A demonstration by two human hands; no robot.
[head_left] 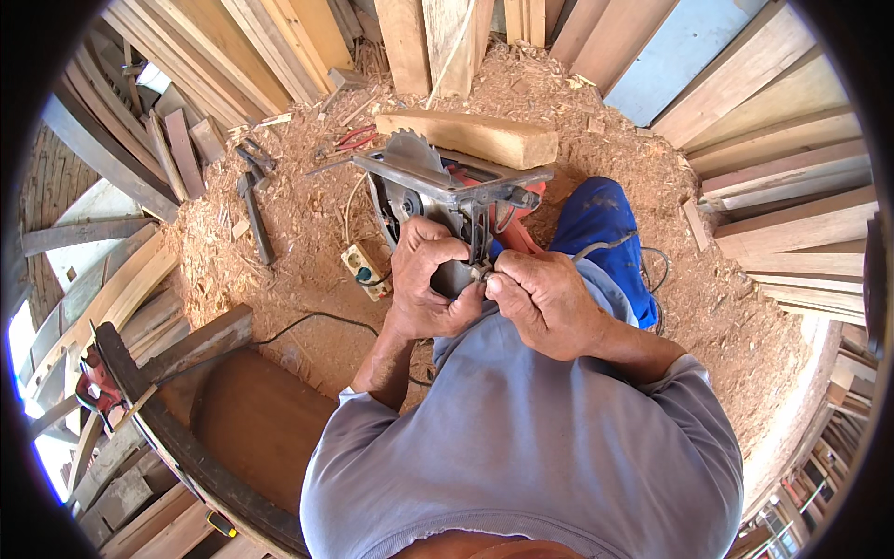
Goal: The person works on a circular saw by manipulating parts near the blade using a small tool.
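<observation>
A circular saw [456, 200] rests upside down in front of me, base plate up, its toothed blade [413, 149] sticking out above the plate. My left hand [428, 279] is closed round the near side of the saw, with the thumb and fingers curled about its metal guard. Close beside it, my right hand [545, 303] is closed in a pinch at a small metal fitting [480, 272] on the saw. The fingertips cover most of that fitting, so its exact kind is hidden. Behind the saw lies a thick wooden block [475, 138].
Wood chips and sawdust [307, 224] cover the ground. A hammer [256, 219], red-handled pliers [356, 140] and a socket block [363, 270] with a plug lie left of the saw. A black cable [317, 317] runs leftward. Boards [773, 149] stand around the edges.
</observation>
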